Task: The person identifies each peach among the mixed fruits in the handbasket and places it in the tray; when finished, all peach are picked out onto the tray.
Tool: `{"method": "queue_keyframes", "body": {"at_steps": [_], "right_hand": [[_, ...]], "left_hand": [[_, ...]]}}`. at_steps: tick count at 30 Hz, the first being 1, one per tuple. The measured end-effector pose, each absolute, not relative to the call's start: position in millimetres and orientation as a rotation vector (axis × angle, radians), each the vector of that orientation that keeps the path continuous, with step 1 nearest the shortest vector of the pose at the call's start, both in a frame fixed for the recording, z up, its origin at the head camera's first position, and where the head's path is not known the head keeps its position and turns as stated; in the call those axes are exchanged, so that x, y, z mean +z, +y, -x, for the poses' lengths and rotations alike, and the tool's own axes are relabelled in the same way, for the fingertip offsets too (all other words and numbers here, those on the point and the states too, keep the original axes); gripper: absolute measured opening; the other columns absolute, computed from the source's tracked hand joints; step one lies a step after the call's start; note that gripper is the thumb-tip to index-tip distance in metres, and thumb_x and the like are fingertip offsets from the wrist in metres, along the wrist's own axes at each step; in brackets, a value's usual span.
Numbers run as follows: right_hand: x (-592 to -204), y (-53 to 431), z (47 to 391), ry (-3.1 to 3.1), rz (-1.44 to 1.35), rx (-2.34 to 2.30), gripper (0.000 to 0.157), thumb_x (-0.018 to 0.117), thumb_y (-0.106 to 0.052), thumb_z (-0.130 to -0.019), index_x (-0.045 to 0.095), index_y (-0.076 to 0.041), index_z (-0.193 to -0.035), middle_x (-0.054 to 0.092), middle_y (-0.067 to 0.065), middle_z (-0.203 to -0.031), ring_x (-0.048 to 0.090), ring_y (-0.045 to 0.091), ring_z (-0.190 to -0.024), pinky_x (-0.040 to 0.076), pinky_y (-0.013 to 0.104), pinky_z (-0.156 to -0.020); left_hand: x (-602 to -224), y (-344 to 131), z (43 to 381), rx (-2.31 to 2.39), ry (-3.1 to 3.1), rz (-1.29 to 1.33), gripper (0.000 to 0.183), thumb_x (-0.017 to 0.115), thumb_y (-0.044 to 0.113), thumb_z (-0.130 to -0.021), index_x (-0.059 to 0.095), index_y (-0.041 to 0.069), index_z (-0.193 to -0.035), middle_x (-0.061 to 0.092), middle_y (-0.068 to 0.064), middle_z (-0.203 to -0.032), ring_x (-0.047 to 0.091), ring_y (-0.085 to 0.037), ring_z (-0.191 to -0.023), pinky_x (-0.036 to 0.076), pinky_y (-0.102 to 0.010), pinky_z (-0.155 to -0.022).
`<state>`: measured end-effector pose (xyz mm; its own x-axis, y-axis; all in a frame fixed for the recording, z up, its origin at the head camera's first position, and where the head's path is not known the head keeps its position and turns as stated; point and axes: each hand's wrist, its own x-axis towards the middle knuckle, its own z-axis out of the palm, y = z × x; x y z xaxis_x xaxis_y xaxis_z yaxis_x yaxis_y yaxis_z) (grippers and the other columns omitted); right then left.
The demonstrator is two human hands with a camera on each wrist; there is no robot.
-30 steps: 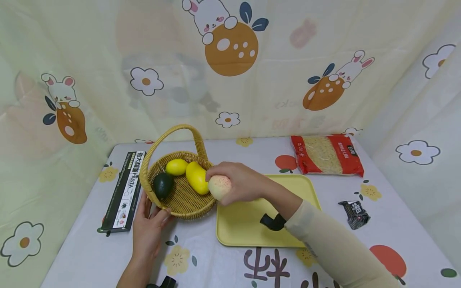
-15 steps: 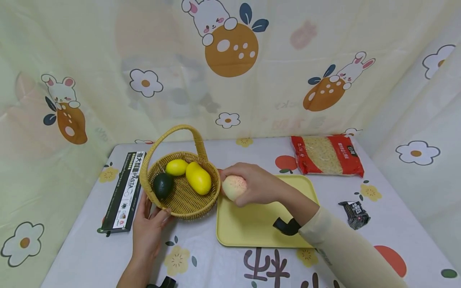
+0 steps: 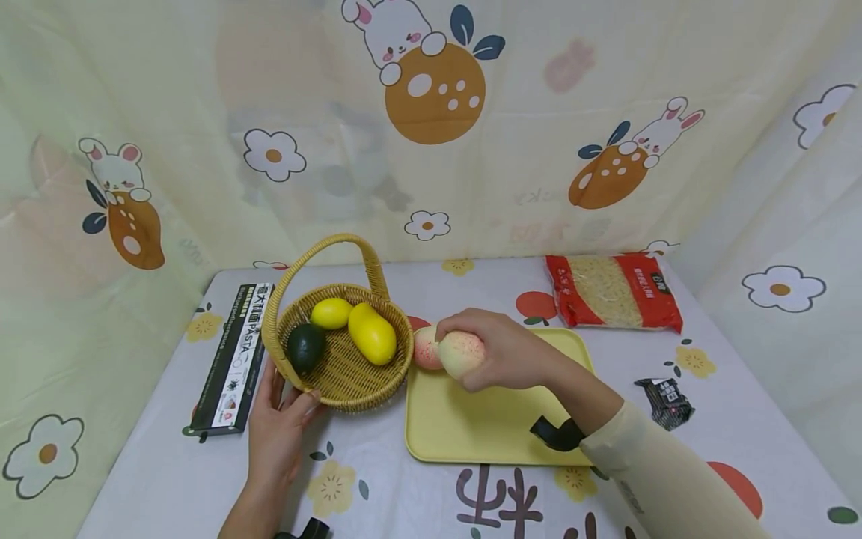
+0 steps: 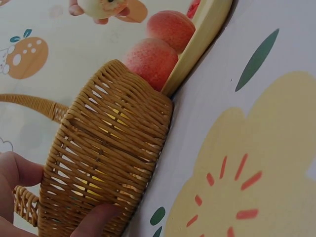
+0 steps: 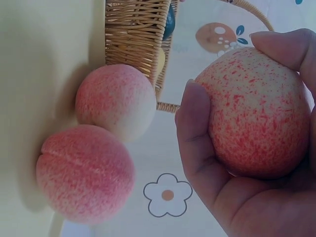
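Observation:
My right hand (image 3: 506, 353) grips a pale peach with red speckles (image 3: 461, 355), held above the tray's left part, to the right of the basket. The right wrist view shows fingers and thumb curled round this peach (image 5: 259, 113). Beneath it, two pinker peaches rest on the yellow tray (image 3: 485, 434); one peach (image 5: 118, 101) lies close by the basket, the other peach (image 5: 86, 173) beside it. My left hand (image 3: 279, 430) holds the near left side of the wicker basket (image 3: 357, 385). Inside lie a dark green avocado (image 3: 306, 348), a lemon (image 3: 331, 313) and a yellow mango (image 3: 372, 334).
A black and white pasta box (image 3: 232, 367) lies left of the basket. At the back right is a red bag (image 3: 609, 290) with pale contents. A small black packet (image 3: 665, 403) sits right of the tray. The basket's tall handle (image 3: 343, 238) arches over it.
My right hand has moved right with its peach, from the basket's right rim to over the tray. A peach on the tray has come into view behind it. My left hand stays put.

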<state>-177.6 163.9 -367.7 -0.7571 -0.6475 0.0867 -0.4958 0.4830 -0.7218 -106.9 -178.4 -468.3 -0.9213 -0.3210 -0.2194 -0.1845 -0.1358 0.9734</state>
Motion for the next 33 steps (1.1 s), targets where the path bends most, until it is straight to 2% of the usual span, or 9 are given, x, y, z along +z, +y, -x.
{"method": "queue_keyframes", "body": {"at_steps": [7, 15, 23, 33], "right_hand": [[-371.2, 176.5, 169.0, 2.519, 0.939, -1.184, 0.05, 0.078, -0.012, -0.071, 0.07, -0.027, -0.117, 0.067, -0.005, -0.116, 0.058, 0.022, -0.103, 0.057, 0.032, -0.074], [-379.2, 190.4, 164.1, 2.552, 0.954, -1.188, 0.051, 0.08, -0.013, -0.07, 0.07, -0.029, -0.117, 0.067, -0.005, -0.115, 0.06, 0.021, -0.101, 0.057, 0.031, -0.075], [-384.9, 209.1, 157.0, 2.611, 0.899, -1.15, 0.05, 0.082, -0.015, -0.071, 0.069, -0.028, -0.117, 0.066, -0.003, -0.107, 0.061, 0.017, -0.086, 0.056, 0.029, -0.067], [-397.0, 235.0, 148.2, 2.643, 0.741, -1.155, 0.058, 0.086, -0.015, -0.072, 0.068, -0.034, -0.123, 0.067, -0.006, -0.115, 0.062, 0.019, -0.094, 0.059, 0.029, -0.069]], "left_hand": [[-468.6, -179.1, 106.1, -2.238, -1.992, -0.582, 0.102, 0.066, 0.0, -0.094, 0.015, 0.053, -0.165, 0.016, 0.012, -0.178, 0.041, -0.022, -0.156, 0.06, -0.022, -0.097], [-467.1, -179.2, 105.8, -2.242, -1.986, -0.594, 0.103, 0.065, -0.001, -0.093, 0.014, 0.049, -0.167, 0.014, 0.008, -0.178, 0.038, -0.023, -0.157, 0.059, -0.022, -0.097], [-467.4, -179.4, 106.8, -2.255, -1.98, -0.581, 0.102, 0.065, -0.001, -0.094, 0.014, 0.052, -0.165, 0.015, 0.01, -0.178, 0.039, -0.022, -0.157, 0.059, -0.023, -0.098], [-466.8, -178.7, 107.9, -2.247, -1.977, -0.565, 0.102, 0.065, -0.002, -0.094, 0.015, 0.052, -0.165, 0.016, 0.01, -0.178, 0.04, -0.022, -0.156, 0.059, -0.024, -0.099]]}}
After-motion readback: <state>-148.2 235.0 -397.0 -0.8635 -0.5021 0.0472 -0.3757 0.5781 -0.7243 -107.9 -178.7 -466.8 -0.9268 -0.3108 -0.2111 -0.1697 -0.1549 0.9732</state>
